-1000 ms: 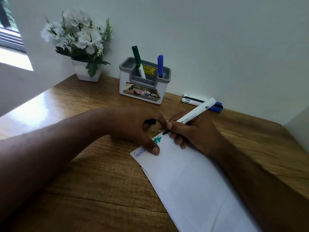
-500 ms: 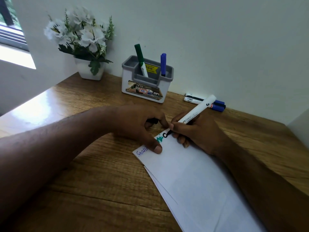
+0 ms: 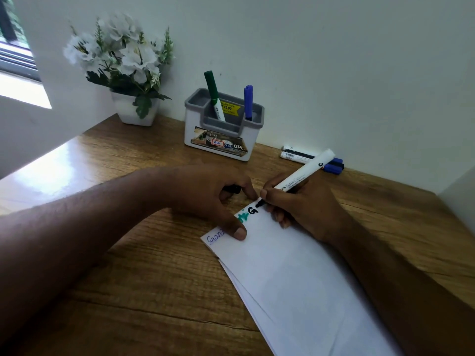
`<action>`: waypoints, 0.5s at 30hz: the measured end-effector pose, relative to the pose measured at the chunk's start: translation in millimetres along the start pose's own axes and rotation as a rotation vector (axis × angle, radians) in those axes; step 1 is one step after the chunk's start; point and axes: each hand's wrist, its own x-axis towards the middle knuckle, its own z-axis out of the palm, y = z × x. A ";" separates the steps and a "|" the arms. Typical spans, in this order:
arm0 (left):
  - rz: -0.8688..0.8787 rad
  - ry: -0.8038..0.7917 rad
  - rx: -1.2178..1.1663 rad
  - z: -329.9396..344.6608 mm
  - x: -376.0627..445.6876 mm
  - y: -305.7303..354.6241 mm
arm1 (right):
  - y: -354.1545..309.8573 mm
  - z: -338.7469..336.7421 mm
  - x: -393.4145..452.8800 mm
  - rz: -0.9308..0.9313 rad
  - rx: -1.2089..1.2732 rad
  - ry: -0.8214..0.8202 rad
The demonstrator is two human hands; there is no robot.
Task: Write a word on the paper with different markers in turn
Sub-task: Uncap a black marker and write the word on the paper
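A stack of white paper [image 3: 290,273] lies slanted on the wooden desk. My right hand [image 3: 300,206] grips a white black-tipped marker [image 3: 305,172], its tip touching the paper's top edge beside a fresh black "G" [image 3: 252,210]. My left hand [image 3: 205,194] presses the sheet down with the thumb and curls around a black cap [image 3: 232,188]. Under that hand lie a green word and a blue word "Gan…" [image 3: 215,237], both partly hidden. A green marker [image 3: 212,91] and a blue marker [image 3: 248,101] stand in a grey-and-white holder [image 3: 218,140].
Two more markers [image 3: 311,158] lie against the wall, right of the holder. A white pot of white flowers [image 3: 126,70] stands at the back left. The wall runs close behind the desk [image 3: 133,265], and a white side panel [image 3: 460,196] closes the right.
The black marker's tip has drawn a full letter "G" to the right of the green word. Both hands stay in about the same place on the paper.
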 end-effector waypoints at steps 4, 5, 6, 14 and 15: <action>0.006 0.005 0.004 -0.1 -0.6 0.5 | -0.8 -0.2 -0.5 -0.004 -0.037 -0.021; 0.012 0.004 0.011 -0.4 -0.7 0.7 | -1.0 -0.4 -0.1 0.000 -0.038 -0.016; 0.016 0.001 0.017 -0.6 -0.7 0.8 | -0.9 -0.5 0.4 0.003 -0.038 -0.006; 0.022 -0.001 0.028 -0.5 -0.1 0.0 | -2.1 1.6 0.3 0.021 -0.030 0.064; 0.019 -0.002 0.029 -0.5 -0.1 0.0 | -2.6 1.9 0.3 0.027 -0.034 0.069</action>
